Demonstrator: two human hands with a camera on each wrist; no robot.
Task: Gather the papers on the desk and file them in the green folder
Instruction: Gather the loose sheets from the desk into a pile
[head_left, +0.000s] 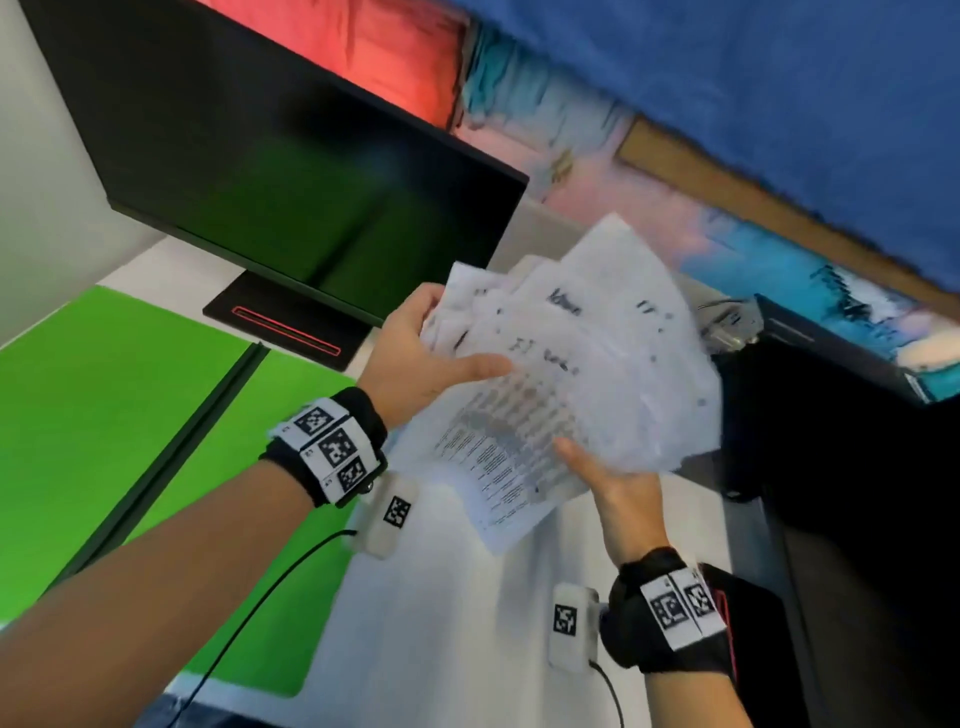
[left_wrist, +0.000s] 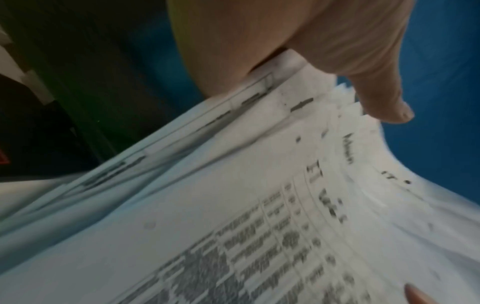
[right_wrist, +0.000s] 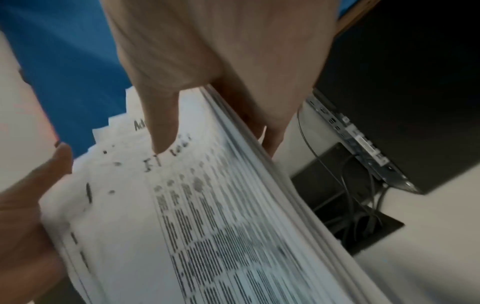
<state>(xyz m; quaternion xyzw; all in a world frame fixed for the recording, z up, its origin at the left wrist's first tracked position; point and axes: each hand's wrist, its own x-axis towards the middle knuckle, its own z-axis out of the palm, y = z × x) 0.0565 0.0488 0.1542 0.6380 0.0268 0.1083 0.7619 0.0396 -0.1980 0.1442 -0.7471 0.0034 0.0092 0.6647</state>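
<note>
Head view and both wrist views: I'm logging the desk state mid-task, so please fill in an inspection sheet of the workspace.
Surface: white desk, partly covered by the folder.
Job's things: stack of papers, fanned and uneven, held above the desk; green folder lying open at left.
Clutter: black monitor on its stand; black computer case at right.
Grippers: left hand grips the stack's left edge, thumb on top; right hand grips its near right edge, thumb on top.
Cables: wrist-camera lead; bundle behind the case.
Surroundings: blue cloth above; colourful picture behind.
</note>
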